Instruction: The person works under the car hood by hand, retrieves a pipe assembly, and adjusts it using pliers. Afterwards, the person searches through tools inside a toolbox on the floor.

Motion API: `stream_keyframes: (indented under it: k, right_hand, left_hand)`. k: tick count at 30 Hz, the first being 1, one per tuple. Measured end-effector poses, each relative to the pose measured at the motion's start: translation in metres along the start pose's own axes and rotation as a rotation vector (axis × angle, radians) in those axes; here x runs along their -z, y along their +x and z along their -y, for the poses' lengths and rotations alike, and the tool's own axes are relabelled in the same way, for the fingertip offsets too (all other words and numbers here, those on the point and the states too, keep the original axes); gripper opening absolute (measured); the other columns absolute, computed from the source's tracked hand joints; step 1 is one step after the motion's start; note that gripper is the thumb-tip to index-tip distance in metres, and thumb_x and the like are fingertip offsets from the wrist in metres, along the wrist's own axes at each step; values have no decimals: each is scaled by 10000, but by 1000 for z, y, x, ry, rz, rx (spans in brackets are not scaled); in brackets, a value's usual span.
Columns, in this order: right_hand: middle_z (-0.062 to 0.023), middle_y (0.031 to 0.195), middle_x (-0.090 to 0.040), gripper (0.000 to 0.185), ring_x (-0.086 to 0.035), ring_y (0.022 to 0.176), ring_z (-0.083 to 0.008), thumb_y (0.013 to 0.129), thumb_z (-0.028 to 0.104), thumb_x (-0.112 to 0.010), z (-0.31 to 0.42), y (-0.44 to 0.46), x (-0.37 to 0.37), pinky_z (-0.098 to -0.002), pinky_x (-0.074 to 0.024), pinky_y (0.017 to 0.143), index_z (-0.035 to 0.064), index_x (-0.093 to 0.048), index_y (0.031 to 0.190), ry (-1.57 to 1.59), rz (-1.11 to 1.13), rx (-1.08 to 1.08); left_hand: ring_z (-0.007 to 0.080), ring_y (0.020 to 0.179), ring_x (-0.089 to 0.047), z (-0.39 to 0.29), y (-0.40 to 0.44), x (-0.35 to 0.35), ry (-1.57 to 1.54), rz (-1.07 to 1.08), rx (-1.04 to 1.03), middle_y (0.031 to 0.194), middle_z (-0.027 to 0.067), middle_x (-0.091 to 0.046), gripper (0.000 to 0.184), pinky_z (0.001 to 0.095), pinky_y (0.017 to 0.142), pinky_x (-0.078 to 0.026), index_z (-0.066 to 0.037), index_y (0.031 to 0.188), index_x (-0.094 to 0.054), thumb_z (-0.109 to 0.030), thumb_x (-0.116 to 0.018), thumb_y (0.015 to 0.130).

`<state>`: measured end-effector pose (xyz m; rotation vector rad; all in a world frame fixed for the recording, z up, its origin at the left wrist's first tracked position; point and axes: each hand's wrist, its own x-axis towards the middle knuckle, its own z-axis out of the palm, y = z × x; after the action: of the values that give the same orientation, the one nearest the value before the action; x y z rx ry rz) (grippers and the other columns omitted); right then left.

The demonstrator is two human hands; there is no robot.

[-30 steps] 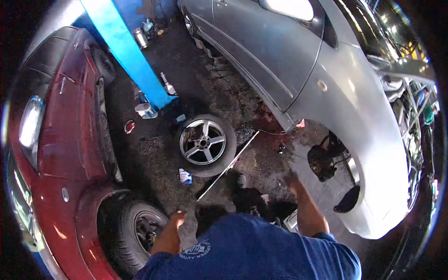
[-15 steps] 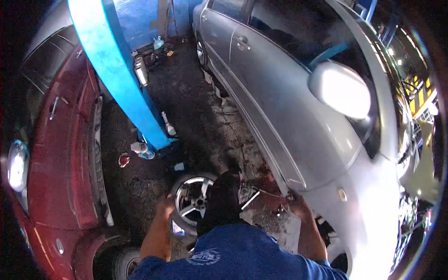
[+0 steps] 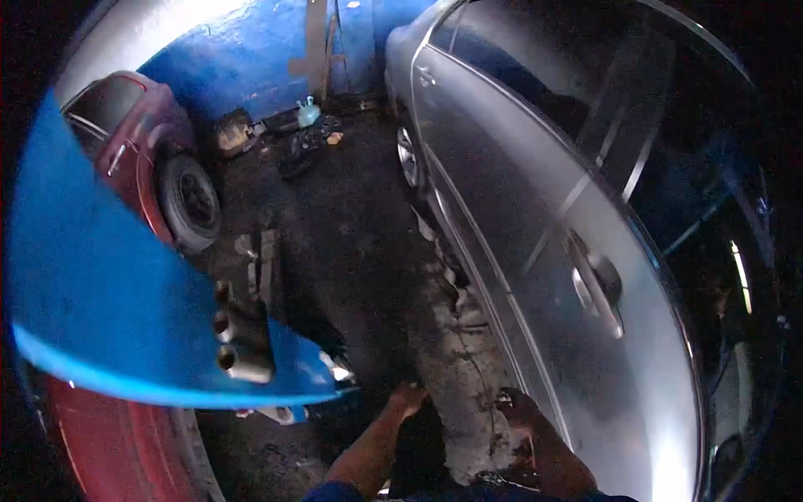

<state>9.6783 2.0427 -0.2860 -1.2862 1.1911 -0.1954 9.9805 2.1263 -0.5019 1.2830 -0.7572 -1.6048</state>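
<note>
My left hand (image 3: 409, 399) hangs low over the dark floor near the bottom centre, its fingers loosely apart and nothing seen in them. To its right, my right hand (image 3: 520, 412) is beside the lower side of the silver car (image 3: 493, 192). Its fingers are curled around something small and dark with a bright glint, too blurred to name. The blue lift post (image 3: 109, 276) slants large across the left side. Metal cylindrical parts (image 3: 242, 347) show against it.
A red car (image 3: 125, 435) lies behind the post, its wheel (image 3: 191, 201) further up. Along the blue wall (image 3: 251, 67) at the back are a light-blue jug (image 3: 308, 111) and a brown box-like object (image 3: 237, 132). Cracked concrete (image 3: 468, 368) runs beside the silver car.
The view has moved forward along the silver car, and the post looms much larger on the left. The loose wheel on the floor has left view. Both hands appear closer together.
</note>
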Motion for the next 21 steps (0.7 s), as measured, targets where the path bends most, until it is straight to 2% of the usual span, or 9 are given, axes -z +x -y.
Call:
stream_keyframes:
  k: [2, 4, 6, 8, 12, 14, 16, 18, 21]
  right_hand:
    - [-136, 1150, -575, 561, -580, 981, -202, 837, 325, -628, 32, 53, 4, -350, -474, 818, 36, -449, 1283, -1, 12, -107]
    - [-137, 1157, -574, 557, -586, 966, -188, 837, 300, -634, 58, 92, 22, -329, -486, 792, 38, -444, 1290, -67, 79, -48]
    - [-136, 1161, -572, 526, -587, 958, -190, 846, 251, -631, 75, 130, 37, -315, -490, 786, 40, -445, 1290, -189, 203, 185]
    - [-130, 1164, -567, 495, -590, 951, -189, 835, 165, -639, 177, 163, 34, -315, -497, 767, 43, -455, 1278, -164, 88, -113]
    - [-150, 1179, -546, 462, -591, 965, -235, 820, 82, -646, 176, 329, 47, -359, -516, 731, 8, -464, 1238, 685, 369, -46]
    - [-154, 1120, -563, 438, -601, 930, -258, 837, 101, -629, 278, 377, 38, -332, -519, 696, -1, -463, 1229, 630, 415, 220]
    - [-147, 1094, -565, 439, -596, 947, -263, 848, 163, -620, 334, 473, 7, -328, -520, 693, 9, -469, 1231, -178, -94, 45]
    - [-145, 1087, -559, 481, -587, 946, -265, 857, 233, -607, 386, 564, -15, -334, -513, 705, 14, -445, 1254, -565, -209, -54]
    - [-148, 1109, -541, 581, -570, 929, -264, 863, 323, -590, 489, 681, -3, -353, -489, 745, 10, -383, 1307, -518, 158, -108]
  left_hand:
    - [307, 1150, -408, -57, 20, 25, 121, -13, 105, 1286, 111, -425, 393, 407, 944, -378, -37, 1311, -386, -207, -410, 958]
    - [293, 1093, -431, -119, 51, 53, 175, -18, 115, 1241, 111, -446, 393, 397, 902, -390, -40, 1311, -380, -212, -408, 959]
    - [279, 1037, -455, -185, 94, 85, 222, -42, 83, 1196, 112, -468, 393, 387, 860, -401, -43, 1311, -374, -216, -406, 959]
    - [264, 980, -479, -248, 138, 122, 243, -94, 42, 1151, 112, -489, 393, 377, 818, -413, -46, 1311, -368, -220, -404, 960]
    - [236, 867, -526, -357, 223, 227, 176, -303, -61, 1060, 113, -531, 394, 356, 733, -436, -53, 1311, -355, -229, -401, 961]
    - [226, 832, -537, -368, 269, 290, -166, -464, 31, 1043, 111, -542, 419, 342, 702, -440, -57, 1315, -345, -264, -407, 957]
    - [219, 818, -535, -343, 329, 379, -635, -641, 183, 1053, 107, -542, 473, 323, 680, -436, -61, 1325, -330, -330, -422, 947]
    - [223, 864, -520, -326, 312, 443, -111, -623, 287, 1114, 103, -517, 449, 326, 712, -440, -78, 1351, -310, -275, -396, 957]
    - [260, 1070, -490, -336, 248, 478, 1142, -321, 592, 1291, 113, -441, 444, 336, 703, -466, -110, 1391, -272, -209, -362, 968]
